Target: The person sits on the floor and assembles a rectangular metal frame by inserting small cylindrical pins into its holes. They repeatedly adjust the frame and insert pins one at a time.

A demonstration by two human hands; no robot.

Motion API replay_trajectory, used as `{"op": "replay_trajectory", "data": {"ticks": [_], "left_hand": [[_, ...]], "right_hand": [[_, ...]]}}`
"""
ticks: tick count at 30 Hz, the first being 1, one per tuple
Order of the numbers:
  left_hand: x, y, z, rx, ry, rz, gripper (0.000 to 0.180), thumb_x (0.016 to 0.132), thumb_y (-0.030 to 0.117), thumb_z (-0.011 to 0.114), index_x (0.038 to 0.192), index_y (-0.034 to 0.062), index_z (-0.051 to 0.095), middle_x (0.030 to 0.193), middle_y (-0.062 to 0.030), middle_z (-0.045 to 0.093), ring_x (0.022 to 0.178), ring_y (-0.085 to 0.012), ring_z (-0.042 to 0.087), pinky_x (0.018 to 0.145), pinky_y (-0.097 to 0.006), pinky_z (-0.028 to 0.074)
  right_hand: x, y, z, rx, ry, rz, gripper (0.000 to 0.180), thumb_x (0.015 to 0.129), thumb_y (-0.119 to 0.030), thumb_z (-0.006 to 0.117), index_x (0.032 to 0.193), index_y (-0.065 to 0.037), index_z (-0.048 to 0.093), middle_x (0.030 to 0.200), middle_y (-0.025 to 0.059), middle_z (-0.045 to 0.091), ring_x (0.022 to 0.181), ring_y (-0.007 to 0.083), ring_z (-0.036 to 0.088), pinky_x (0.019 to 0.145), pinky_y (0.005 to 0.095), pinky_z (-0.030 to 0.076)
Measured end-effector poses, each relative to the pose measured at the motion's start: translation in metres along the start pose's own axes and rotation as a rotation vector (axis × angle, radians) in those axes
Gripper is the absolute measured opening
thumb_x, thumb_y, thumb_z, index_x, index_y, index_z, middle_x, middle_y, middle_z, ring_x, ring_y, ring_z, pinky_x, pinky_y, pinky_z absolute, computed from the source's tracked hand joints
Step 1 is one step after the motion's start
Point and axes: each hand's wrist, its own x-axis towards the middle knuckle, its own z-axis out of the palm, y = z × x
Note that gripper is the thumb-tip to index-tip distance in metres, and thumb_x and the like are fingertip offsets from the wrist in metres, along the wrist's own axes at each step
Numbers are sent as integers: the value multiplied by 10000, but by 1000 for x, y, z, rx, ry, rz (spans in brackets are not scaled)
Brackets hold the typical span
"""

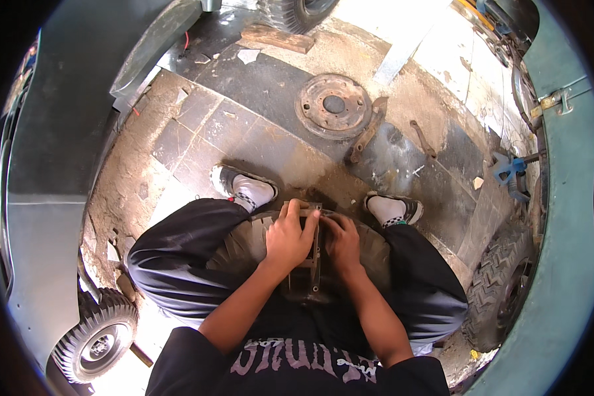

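Between my knees is a black tire, partly hidden by my arms and clothes. Over it is a narrow metal frame with crosspieces and small holes along one bar. My left hand grips the frame's far part from the left, its thumb pressed on the holed bar. On the other side, my right hand has its fingers bent against the same bar near its far end. Any small part under those fingertips is hidden.
A rusty round brake drum lies ahead on the tiles, beside a rusty curved metal piece and a small rusty lever. Farther off is a wooden block. Vehicle panels flank both sides; a blue stand is at right.
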Motion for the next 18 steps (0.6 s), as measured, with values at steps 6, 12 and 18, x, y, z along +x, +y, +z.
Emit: {"op": "replay_trajectory", "data": {"ticks": [6, 12, 18], "left_hand": [[-1, 1, 0, 56, -11, 18, 486, 1045, 500, 683, 1268, 71, 631, 1258, -221, 723, 1150, -492, 697, 944, -581, 548], [-2, -3, -1, 77, -30, 29, 549, 1032, 543, 670, 1299, 70, 588, 1305, -245, 676, 1066, -531, 713, 890, -628, 560], [-7, -2, -3, 47, -111, -39, 555, 1034, 544, 668, 1322, 79, 576, 1335, -223, 658, 1130, -510, 696, 935, -618, 541]], "right_hand": [[-22, 0, 10, 9, -5, -43, 356, 874, -26, 734, 1224, -62, 786, 1245, 123, 737, 1139, 386, 686, 989, 476, 569], [5, 10, 5, -68, -128, 41, 341, 875, -66, 750, 1205, -125, 814, 1139, 127, 724, 1062, 365, 681, 897, 483, 574], [-15, 4, 15, -66, -31, 95, 348, 885, -98, 761, 1229, -139, 796, 1042, 122, 745, 1002, 385, 697, 879, 496, 574]]}}
